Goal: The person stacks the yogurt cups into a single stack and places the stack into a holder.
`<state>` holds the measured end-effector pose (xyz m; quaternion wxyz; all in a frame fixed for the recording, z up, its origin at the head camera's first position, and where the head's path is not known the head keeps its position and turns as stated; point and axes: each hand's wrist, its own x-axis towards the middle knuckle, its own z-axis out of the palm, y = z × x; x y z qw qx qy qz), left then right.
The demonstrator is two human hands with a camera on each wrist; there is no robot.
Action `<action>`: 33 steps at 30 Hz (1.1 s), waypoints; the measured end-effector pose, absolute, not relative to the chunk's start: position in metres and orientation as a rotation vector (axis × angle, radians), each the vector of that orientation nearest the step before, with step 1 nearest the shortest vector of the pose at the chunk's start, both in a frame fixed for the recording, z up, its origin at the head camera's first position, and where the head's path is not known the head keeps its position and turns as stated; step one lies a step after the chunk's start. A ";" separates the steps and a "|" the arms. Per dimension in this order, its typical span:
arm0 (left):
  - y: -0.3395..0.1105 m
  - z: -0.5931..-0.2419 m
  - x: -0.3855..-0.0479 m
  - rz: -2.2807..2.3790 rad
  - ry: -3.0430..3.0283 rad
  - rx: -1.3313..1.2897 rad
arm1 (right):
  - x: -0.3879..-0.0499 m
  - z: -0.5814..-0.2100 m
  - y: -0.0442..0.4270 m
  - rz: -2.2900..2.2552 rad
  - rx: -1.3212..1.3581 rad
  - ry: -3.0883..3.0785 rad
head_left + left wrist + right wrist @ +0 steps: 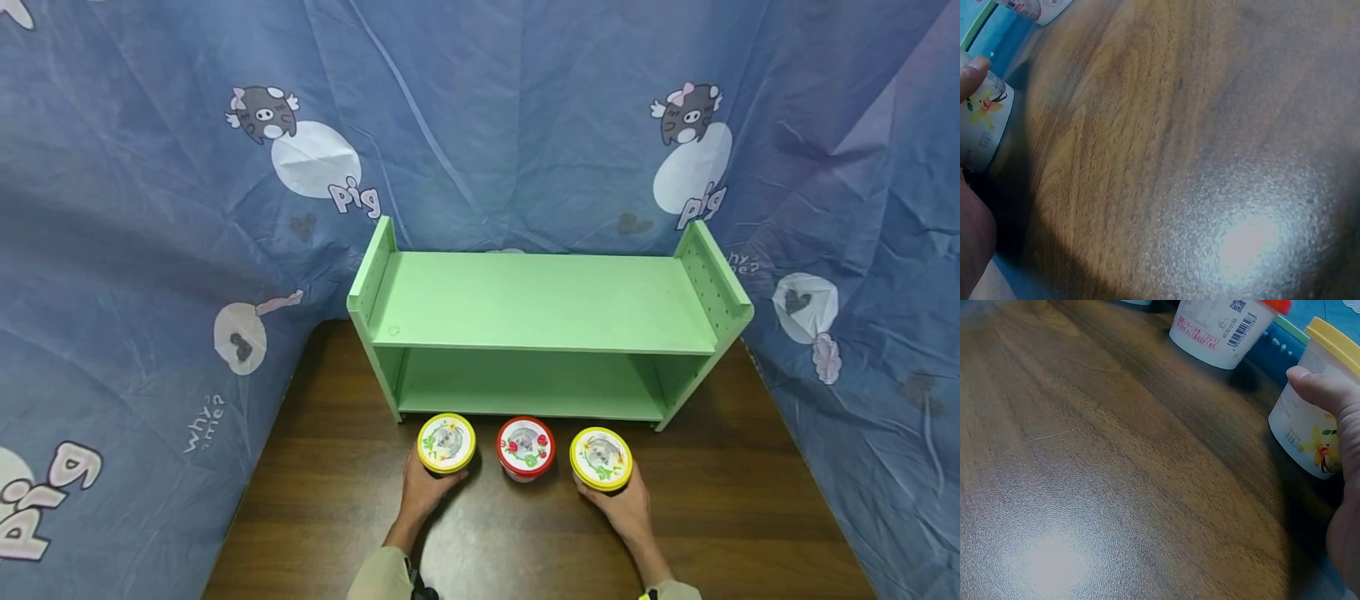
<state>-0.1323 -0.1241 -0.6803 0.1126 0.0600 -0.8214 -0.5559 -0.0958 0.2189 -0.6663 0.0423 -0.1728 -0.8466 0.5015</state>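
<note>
Head view: the left hand (424, 490) grips one yellow-lidded tub (447, 443); the right hand (624, 505) grips a second yellow-lidded tub (602, 459), thumb against its side. Between the hands, apart from both, stands a red-lidded tub (526, 448). Beyond them, a green shelf unit (540, 300) occupies the wooden table (517, 546).

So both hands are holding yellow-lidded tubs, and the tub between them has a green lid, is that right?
Not quite: the middle tub's lid is red, not green, as the head view shows. The left hand holds one yellow-lidded tub and the right hand another.
</note>
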 end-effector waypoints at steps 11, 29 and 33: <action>-0.123 -0.685 -0.130 -1.524 -2.357 0.088 | -0.095 -0.662 0.218 1.564 -0.527 -2.574; -0.126 -0.680 -0.131 -1.659 -2.449 0.191 | -0.096 -0.641 0.217 1.575 -0.485 -2.523; -0.126 -0.680 -0.131 -1.647 -2.450 0.174 | -0.097 -0.636 0.216 1.591 -0.480 -2.510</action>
